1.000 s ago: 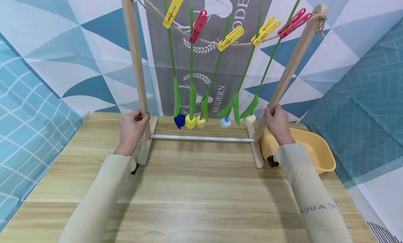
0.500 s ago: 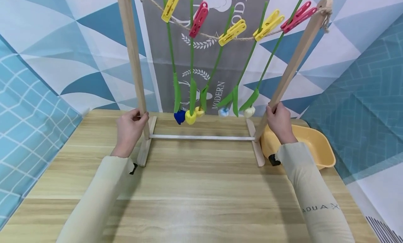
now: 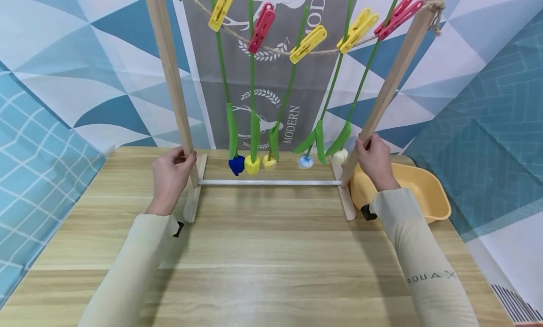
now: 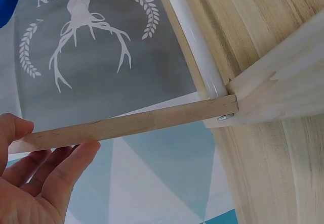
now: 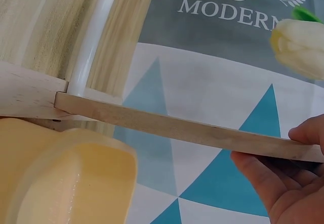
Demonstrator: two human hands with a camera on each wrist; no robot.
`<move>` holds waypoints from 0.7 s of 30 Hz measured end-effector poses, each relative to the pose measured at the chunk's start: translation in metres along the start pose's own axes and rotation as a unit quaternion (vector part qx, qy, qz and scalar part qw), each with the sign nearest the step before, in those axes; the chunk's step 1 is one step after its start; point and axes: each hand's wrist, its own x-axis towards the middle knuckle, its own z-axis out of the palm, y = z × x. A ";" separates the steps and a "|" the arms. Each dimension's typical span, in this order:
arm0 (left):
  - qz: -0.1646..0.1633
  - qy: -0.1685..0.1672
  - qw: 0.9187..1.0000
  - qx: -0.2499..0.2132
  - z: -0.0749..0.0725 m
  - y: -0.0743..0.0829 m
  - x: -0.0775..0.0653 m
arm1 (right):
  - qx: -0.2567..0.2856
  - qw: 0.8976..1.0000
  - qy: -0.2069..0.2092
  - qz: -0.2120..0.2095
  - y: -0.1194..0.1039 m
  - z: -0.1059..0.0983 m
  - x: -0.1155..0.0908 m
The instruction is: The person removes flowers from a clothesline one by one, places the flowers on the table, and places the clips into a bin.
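Observation:
A wooden rack stands at the back of the table, its left post [image 3: 169, 68] and right post [image 3: 392, 82] joined low down by a white rod [image 3: 271, 182]. My left hand [image 3: 169, 176] pinches the left post near its foot; the left wrist view shows thumb and fingers on opposite sides of the wood. On the other side my right hand [image 3: 376, 161] grips the right post the same way. Between the post tops sags a twine line [image 3: 322, 52]. Yellow and red clothespins [image 3: 308, 44] clip several artificial tulips to it, heads down, including a blue tulip [image 3: 236, 165] and a white tulip [image 3: 339, 156].
A yellow plastic basin [image 3: 428, 192] sits behind and right of my right hand, close to the rack's right foot [image 3: 347, 202]. Patterned cloth [image 3: 123, 82] hangs behind the table. Bare wood tabletop [image 3: 263, 256] lies in front of the rack.
The hanging tulips sway a little, their heads rising and then dropping again. Both hands keep their hold on the posts. The head view has shifted slightly.

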 end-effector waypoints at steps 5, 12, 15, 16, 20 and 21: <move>-0.005 -0.012 1.000 -0.003 -0.004 0.001 -0.003 | 0.006 1.000 -0.004 -0.005 -0.001 -0.004 -0.002; -0.004 -0.034 0.999 -0.017 -0.012 0.005 -0.012 | 0.036 0.999 0.005 0.012 -0.005 -0.014 -0.014; 0.001 -0.034 0.999 -0.027 -0.016 0.009 -0.015 | 0.037 0.999 0.026 0.022 -0.008 -0.019 -0.020; 0.002 -0.031 0.999 -0.030 -0.018 0.011 -0.016 | 0.035 0.998 0.034 0.025 -0.010 -0.021 -0.022; 0.012 -0.005 0.999 -0.033 -0.026 0.021 -0.020 | 0.019 0.998 0.053 0.035 -0.016 -0.028 -0.029; 0.015 0.001 0.999 -0.034 -0.028 0.024 -0.021 | 0.017 0.998 0.053 0.035 -0.018 -0.029 -0.031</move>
